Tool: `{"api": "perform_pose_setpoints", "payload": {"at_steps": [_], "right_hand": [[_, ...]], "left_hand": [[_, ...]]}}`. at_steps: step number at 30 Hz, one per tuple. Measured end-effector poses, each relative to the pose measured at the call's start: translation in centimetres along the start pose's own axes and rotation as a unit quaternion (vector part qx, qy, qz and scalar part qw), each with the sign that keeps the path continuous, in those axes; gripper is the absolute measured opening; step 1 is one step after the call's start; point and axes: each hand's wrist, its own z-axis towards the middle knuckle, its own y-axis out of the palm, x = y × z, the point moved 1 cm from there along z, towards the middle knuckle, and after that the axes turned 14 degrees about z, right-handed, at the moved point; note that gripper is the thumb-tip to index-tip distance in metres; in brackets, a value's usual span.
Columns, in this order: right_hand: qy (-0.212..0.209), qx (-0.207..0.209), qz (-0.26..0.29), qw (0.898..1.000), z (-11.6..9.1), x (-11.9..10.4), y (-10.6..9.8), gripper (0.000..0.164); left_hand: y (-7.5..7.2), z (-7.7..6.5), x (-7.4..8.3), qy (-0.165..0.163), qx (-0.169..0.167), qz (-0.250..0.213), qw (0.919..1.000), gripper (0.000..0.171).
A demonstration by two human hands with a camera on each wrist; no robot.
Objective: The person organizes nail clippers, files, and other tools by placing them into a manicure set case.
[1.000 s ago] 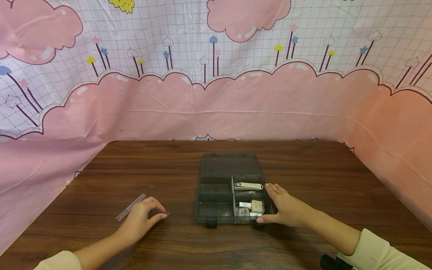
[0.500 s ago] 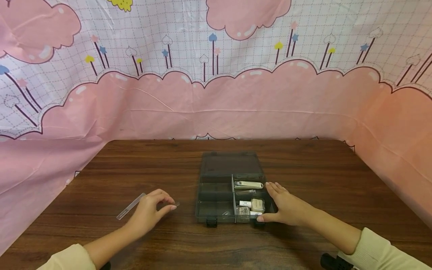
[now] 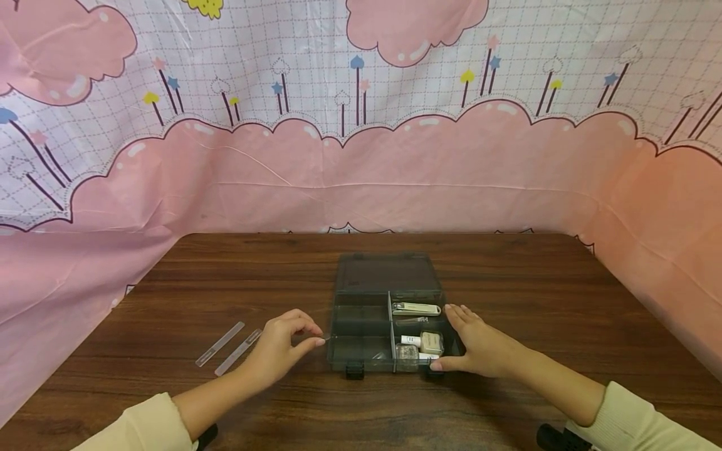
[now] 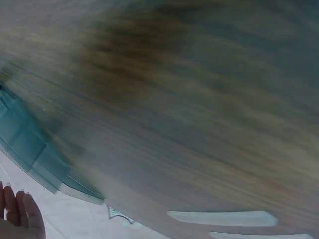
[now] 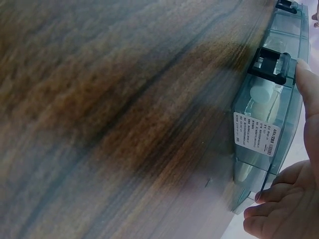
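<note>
My left hand (image 3: 282,347) is just left of a dark see-through storage box (image 3: 389,274), thumb and forefinger pinching a small clear piece (image 3: 328,339) too small to make out. On the box's right side rests my right hand (image 3: 482,349), gripping it with the thumb (image 5: 310,89) at the front edge and the fingers (image 5: 276,201) round the side. The lid lies back. In the right compartments are nail clippers (image 3: 416,309), a beige nail polish bottle (image 3: 431,342) and a glittery one (image 3: 407,356). The left compartments hold only a small clear bit (image 3: 379,356) at the front.
Two clear plastic strips (image 3: 220,344) lie side by side on the brown wooden table (image 3: 507,269), left of the left forearm. A black latch (image 3: 355,371) sticks out from the box front. Pink patterned cloth (image 3: 395,163) hangs behind the table.
My left hand has moved right with the small clear piece, from the strips to the box's left edge. The second strip has come into view. My right hand stays on the box.
</note>
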Motion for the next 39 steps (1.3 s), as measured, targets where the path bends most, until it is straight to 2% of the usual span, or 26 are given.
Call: {"api": "perform_pose_setpoints", "payload": {"at_steps": [19, 25, 39], "right_hand": [[0.004, -0.001, 0.009, 1.0, 0.0, 0.0, 0.0, 0.112], [-0.003, 0.004, 0.003, 1.0, 0.0, 0.1, 0.1, 0.111], [-0.001, -0.002, 0.006, 1.0, 0.0, 0.0, 0.1, 0.111]], "left_hand": [[2.5, 2.4, 2.4, 0.025, -0.046, -0.056, 0.9971, 0.007], [3.1, 2.7, 2.6, 0.041, -0.06, -0.05, 0.9961, 0.007], [3.4, 2.9, 2.4, 0.065, -0.108, -0.004, 0.992, 0.011]]}}
